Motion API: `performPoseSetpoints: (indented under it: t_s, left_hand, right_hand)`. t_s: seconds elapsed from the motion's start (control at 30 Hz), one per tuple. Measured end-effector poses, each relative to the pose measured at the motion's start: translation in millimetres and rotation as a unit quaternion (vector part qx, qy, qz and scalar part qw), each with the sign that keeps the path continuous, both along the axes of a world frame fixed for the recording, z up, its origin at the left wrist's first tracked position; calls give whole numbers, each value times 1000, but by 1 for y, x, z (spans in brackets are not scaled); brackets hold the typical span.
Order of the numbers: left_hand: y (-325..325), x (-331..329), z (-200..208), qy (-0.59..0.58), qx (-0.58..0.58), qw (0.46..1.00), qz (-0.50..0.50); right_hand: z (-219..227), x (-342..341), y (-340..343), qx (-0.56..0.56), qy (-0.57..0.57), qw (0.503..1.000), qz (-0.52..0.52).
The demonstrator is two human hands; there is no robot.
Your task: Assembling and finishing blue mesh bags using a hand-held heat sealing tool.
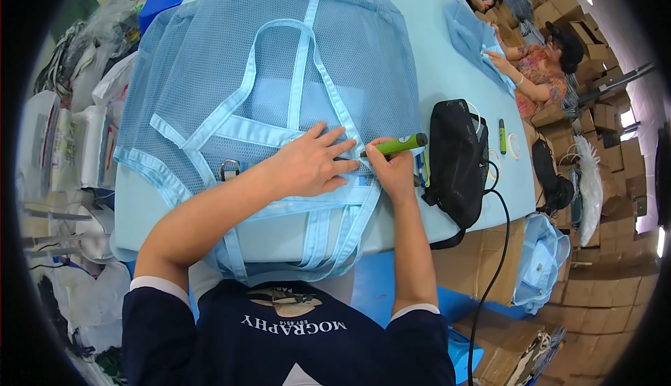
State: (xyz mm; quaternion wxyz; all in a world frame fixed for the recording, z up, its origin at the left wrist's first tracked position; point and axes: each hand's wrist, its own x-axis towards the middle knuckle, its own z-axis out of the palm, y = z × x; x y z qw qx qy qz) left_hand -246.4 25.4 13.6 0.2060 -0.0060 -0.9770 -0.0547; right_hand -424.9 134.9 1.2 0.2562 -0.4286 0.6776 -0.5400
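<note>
A large light-blue mesh bag (210, 44) with pale blue fabric straps lies spread over the table, its near part hanging past the front edge. My left hand (312, 162) rests flat on the bag's strap band, fingers spread. Close beside it, my right hand (393, 171) grips a green marker pen (402, 146). The pen lies slanted, its dark end up to the right and its other end at the strap by my fingers. Left of my left hand, a metal ring (228, 169) sits on a strap.
A black pouch (454, 162) with a cable lies right of the bag, near a second green marker (502, 136) and a tape roll (514, 146). Across the table a person (545, 71) handles blue mesh fabric (479, 44). Cardboard boxes (601, 281) are stacked at the right.
</note>
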Motion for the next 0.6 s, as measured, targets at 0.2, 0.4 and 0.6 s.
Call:
performPoseSetpoints:
  t_s: [0.2, 0.4, 0.6]
  left_hand:
    - [0, -1, 0, -9, -1, 1000, 2]
    - [0, -2, 1, -11, 3, 1000, 5]
    - [0, -1, -1, -12, 6, 1000, 8]
  right_hand:
    - [1, -3, 1, 14, -6, 1000, -14]
    - [2, -5, -1, 13, 16, 1000, -14]
    - [3, -5, 1, 16, 43, 999, -16]
